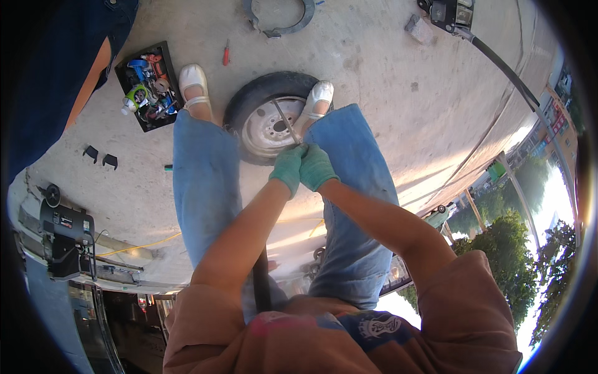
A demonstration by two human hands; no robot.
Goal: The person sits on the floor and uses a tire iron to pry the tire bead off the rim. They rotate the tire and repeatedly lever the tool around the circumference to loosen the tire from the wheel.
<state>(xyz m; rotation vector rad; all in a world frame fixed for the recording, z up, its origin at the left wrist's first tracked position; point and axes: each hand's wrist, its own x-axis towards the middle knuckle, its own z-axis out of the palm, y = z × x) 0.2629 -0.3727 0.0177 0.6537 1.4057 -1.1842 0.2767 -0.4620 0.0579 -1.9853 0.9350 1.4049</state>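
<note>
Both my hands wear green gloves and are closed, pressed together around the near end of a long metal pry bar. My left hand sits against my right hand, just at the near edge of a wheel. The bar slants away from them across the pale steel rim, past its hub hole. A black tire surrounds the rim, and the wheel lies flat on the ground. My right shoe presses on the wheel's right side; the left shoe stands beside it. The gripped end is hidden in my gloves.
A black tray of jumbled tools lies left of my left foot. Beyond the wheel are a red-handled screwdriver, a dark ring, a stone and a floor jack. A person's leg is at the upper left, a black machine below.
</note>
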